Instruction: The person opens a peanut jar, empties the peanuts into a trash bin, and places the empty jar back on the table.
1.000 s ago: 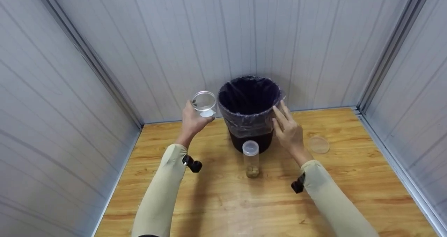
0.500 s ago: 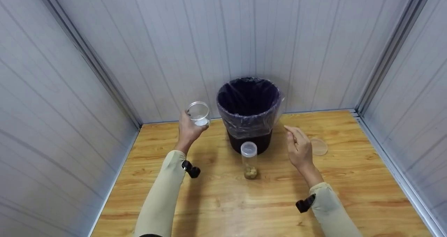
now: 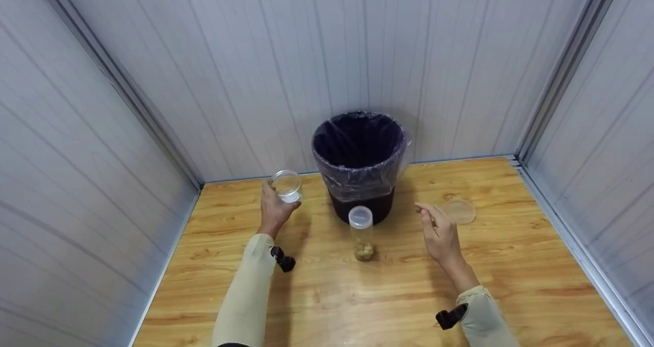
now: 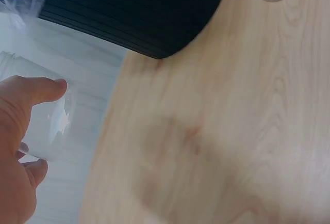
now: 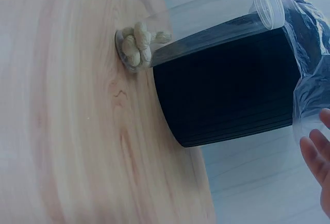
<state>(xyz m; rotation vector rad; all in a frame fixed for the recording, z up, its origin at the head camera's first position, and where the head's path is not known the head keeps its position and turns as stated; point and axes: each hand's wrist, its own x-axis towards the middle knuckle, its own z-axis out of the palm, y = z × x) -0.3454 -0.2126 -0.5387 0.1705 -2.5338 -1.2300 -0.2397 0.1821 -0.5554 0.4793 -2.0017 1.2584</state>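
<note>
In the head view my left hand (image 3: 274, 210) grips a short clear plastic jar (image 3: 287, 183) left of the lined trash bin (image 3: 360, 186), with thumb and fingers around its side. The jar appears see-through, with no contents visible; in the left wrist view its wall (image 4: 46, 121) shows between thumb and fingers. A tall clear jar (image 3: 361, 232) stands upright in front of the bin, with several peanuts (image 5: 135, 43) at its bottom. My right hand (image 3: 440, 234) holds nothing. Its fingers are loosely bent, beside a flat translucent round lid (image 3: 461, 211).
A thin plastic bag (image 3: 357, 178) is folded over the bin's rim, bulging out on its right. Pale panel walls (image 3: 245, 71) stand behind and on both sides of the wooden surface (image 3: 327, 301).
My left hand has lowered the short jar toward the surface. My right hand has let go of the bag at the bin's rim and drawn back beside the lid.
</note>
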